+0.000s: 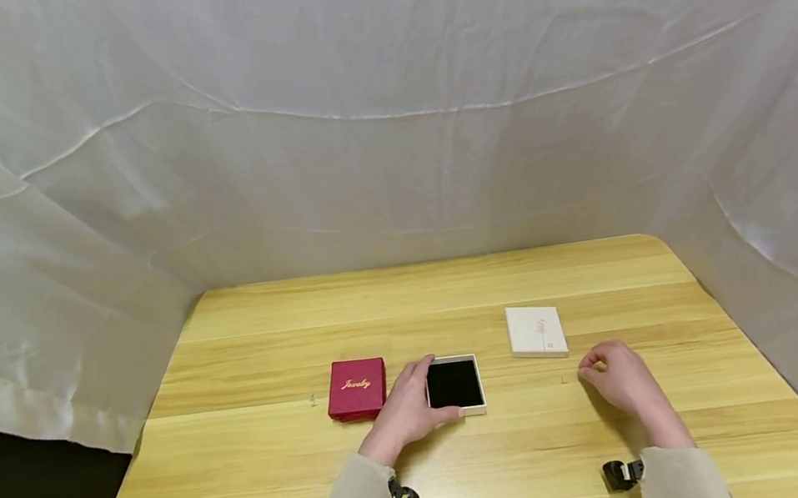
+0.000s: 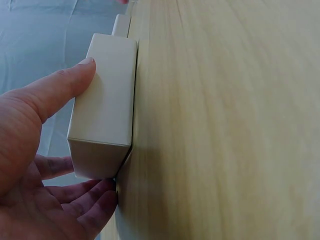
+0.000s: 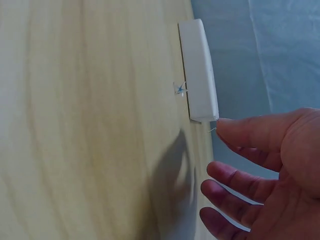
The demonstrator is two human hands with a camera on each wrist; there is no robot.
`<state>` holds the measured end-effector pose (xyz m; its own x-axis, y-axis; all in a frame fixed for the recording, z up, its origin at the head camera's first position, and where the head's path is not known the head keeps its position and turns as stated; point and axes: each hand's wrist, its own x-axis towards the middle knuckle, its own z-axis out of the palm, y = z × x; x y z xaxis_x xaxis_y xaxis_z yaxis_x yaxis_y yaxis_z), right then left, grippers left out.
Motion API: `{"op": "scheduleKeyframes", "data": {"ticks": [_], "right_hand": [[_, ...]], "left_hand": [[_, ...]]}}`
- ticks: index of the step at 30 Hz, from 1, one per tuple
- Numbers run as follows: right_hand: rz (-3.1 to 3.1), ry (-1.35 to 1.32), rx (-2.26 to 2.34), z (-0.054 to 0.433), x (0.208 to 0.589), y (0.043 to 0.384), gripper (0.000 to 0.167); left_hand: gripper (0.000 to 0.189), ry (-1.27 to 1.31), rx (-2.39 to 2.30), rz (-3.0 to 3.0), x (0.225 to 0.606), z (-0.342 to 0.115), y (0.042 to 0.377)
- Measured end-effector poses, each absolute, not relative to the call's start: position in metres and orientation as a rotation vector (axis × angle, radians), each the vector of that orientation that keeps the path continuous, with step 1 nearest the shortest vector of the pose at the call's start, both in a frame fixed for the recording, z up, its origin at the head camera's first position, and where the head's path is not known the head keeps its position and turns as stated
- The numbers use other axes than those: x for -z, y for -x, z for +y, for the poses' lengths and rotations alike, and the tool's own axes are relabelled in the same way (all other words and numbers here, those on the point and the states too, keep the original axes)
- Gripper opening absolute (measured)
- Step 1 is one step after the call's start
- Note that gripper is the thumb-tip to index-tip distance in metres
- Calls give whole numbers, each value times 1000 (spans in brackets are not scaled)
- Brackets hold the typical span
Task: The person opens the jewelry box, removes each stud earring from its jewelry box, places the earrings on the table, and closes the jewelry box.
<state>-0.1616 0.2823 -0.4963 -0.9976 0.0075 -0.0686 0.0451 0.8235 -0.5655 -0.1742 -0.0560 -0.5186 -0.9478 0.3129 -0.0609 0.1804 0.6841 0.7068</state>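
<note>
My left hand (image 1: 408, 407) grips an uncovered white jewelry box (image 1: 474, 410) with a black insert, its thumb (image 2: 82, 80) against the near side and its fingers around the left and far sides. To the right, my right hand (image 1: 618, 376) is held over the table, thumb and index finger together. At their tips a thin curved wire (image 3: 212, 130) sticks out, like an earring hook; the rest is hidden. A small blue star-like trinket (image 3: 180, 89) lies on the table, close by the white lid (image 1: 535, 332) with a pink flower print.
A red box (image 1: 357, 388) lettered "Jewelry" stands left of my left hand. Beside it lies another tiny thin piece (image 1: 313, 401). Pale cloth (image 1: 420, 179) hangs behind and along both sides of the wooden table (image 1: 519, 469).
</note>
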Motion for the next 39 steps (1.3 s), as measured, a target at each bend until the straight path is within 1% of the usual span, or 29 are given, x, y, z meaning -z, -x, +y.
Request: {"op": "scheduleKeyframes", "data": {"ticks": [25,32,39], "right_hand": [[2892,-16,924,278,498,161,8],[2880,-12,924,282,498,163,16],[2881,-70,944,286,495,165,26]], "left_hand": [[99,-393,-1121,2704,517,-55,175],[98,-401,-1117,2709,516,-54,175],[98,-391,-1113,2705,515,-55,174]]}}
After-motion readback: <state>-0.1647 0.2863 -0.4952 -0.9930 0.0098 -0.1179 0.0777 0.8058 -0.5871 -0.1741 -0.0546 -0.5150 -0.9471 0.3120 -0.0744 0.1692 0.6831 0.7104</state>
